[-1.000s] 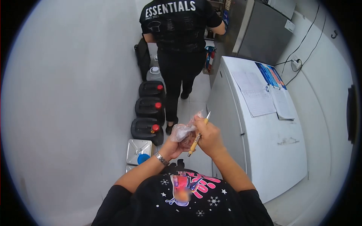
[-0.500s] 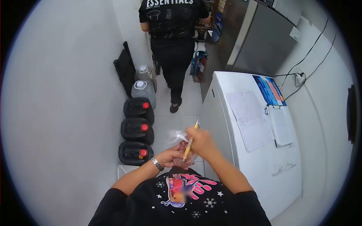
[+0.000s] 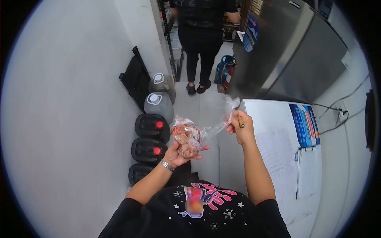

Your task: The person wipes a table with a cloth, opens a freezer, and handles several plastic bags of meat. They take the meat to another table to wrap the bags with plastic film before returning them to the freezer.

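Note:
My left hand [image 3: 177, 155] is cupped palm up under a clear plastic bag of reddish, meat-like food [image 3: 186, 137], with the fingertips showing at the bag's right side. Out to the right, my right hand [image 3: 241, 127] is closed on the bag's stretched, twisted plastic end [image 3: 231, 105]. A yellowish pen [image 3: 241, 121] is also held in that hand, its end pointing toward me. The clear plastic spans the gap between both hands.
Black jugs with red caps [image 3: 152, 127] and clear jugs [image 3: 158, 106] line the left wall. A white chest [image 3: 258, 119] bears papers and a clipboard on the right. Ahead, a person [image 3: 200, 39] stands beside a refrigerator [image 3: 274, 47] and gas cylinder [image 3: 224, 69].
My right hand has moved right and up from the bag, drawing its plastic end out. The pen no longer touches the bag's front. The other person is farther ahead, and the view has shifted.

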{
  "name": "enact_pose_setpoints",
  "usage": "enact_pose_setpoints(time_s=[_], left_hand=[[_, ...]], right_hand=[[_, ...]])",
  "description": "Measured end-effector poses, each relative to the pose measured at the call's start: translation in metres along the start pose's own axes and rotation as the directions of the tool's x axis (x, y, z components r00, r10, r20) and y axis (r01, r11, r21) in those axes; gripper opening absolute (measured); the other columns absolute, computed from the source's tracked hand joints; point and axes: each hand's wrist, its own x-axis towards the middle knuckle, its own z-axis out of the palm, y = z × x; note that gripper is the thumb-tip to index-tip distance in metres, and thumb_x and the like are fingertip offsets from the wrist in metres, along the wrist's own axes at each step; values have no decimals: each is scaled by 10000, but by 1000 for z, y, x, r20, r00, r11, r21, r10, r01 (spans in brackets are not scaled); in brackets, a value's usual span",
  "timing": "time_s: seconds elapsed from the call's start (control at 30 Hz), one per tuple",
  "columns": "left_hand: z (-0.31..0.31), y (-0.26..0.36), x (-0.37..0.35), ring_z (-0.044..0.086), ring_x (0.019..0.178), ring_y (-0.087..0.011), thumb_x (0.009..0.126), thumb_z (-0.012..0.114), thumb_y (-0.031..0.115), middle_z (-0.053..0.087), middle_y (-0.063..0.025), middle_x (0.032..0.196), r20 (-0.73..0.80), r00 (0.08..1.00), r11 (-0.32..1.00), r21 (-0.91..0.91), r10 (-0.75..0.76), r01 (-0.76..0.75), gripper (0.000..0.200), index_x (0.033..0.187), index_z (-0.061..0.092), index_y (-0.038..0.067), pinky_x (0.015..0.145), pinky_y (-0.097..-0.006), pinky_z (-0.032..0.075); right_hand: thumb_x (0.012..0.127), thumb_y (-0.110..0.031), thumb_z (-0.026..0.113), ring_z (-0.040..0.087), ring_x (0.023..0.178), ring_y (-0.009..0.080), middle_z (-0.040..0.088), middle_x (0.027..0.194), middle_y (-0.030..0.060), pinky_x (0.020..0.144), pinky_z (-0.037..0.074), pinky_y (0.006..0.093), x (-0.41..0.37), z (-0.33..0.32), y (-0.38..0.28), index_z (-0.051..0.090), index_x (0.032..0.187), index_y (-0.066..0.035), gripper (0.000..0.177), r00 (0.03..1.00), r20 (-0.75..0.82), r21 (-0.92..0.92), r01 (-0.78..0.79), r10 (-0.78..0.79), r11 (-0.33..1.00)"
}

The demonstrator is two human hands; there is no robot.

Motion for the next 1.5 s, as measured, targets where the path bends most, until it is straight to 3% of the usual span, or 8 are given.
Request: enact_pose_setpoints(time_s=[0.27, 0.5, 0.63, 0.77, 0.93, 1.17, 1.27, 1.5], left_hand=[[-54, 132, 105, 175, 1242, -578, 597, 690, 639, 255, -117, 1411, -14, 1000, 1000, 5, -20, 20, 1018, 1383, 247, 167, 804, -690, 415], [-64, 240, 215, 204, 1224, -586, 579, 683, 666, 227, -124, 1424, 22, 991, 990, 61, -130, 128, 1057, 1389, 225, 164, 767, -697, 429], [-70, 277, 281, 200, 1222, -589, 586, 682, 663, 209, -130, 1428, 46, 992, 991, 57, -121, 118, 1064, 1393, 204, 159, 757, -708, 425], [-79, 322, 359, 205, 1243, -560, 561, 683, 679, 213, -118, 1431, 89, 992, 992, 93, -90, 82, 1103, 1395, 208, 137, 793, -684, 431], [-93, 368, 436, 206, 1245, -556, 559, 679, 684, 197, -119, 1435, 56, 998, 992, 122, -20, 13, 1108, 1395, 202, 135, 794, -702, 414], [-107, 415, 542, 255, 1207, -578, 637, 495, 788, 200, -119, 1447, 16, 1000, 985, -169, 19, -16, 1002, 1392, 239, 182, 777, -729, 393], [-122, 427, 596, 293, 1183, -582, 634, 413, 833, 215, -118, 1445, -10, 998, 997, -31, -65, 64, 1005, 1390, 251, 191, 757, -722, 408], [-152, 451, 723, 325, 1278, -329, 617, 375, 854, 274, -102, 1433, 13, 957, 922, 270, -291, 276, 998, 1378, 284, 215, 881, -578, 419]], right_hand=[[834, -122, 606, 568, 487, 111, 624, 688, 92, 427, 463, 224, 158, 12, 30, 571, 848, -43, 87, 994, -29, 130, -104, 109, 986], [849, -178, 614, 601, 560, 152, 640, 771, 128, 495, 494, 253, 253, 10, 11, 551, 911, -38, 166, 968, -72, 279, -211, 240, 937], [872, -205, 592, 611, 595, 140, 650, 795, 115, 506, 493, 258, 308, 2, -11, 558, 971, -49, 188, 942, -153, 133, -280, 299, 951], [846, -208, 621, 613, 629, 164, 648, 792, 93, 575, 490, 309, 388, -27, -11, 562, 1000, -67, 216, 965, -262, -368, -125, 27, 922], [774, -203, 668, 596, 883, 307, 632, 906, 127, 871, 396, 468, 491, -44, -48, 559, 1044, -87, 313, 928, -90, -853, 115, -361, 509], [778, -161, 646, 503, 1098, 335, 586, 1095, 145, 954, 320, 501, 622, -36, -137, 534, 1063, -81, 316, 734, 176, -848, 451, -656, 277], [760, -150, 663, 498, 1109, 335, 578, 1119, 153, 943, 334, 500, 646, -29, -182, 536, 1065, -78, 338, 677, 204, -830, 503, -707, 242], [718, -225, 741, 621, 853, 299, 640, 927, 156, 751, 477, 350, 684, -29, -181, 549, 1045, -27, 427, 952, -131, -785, 70, -275, 616]])
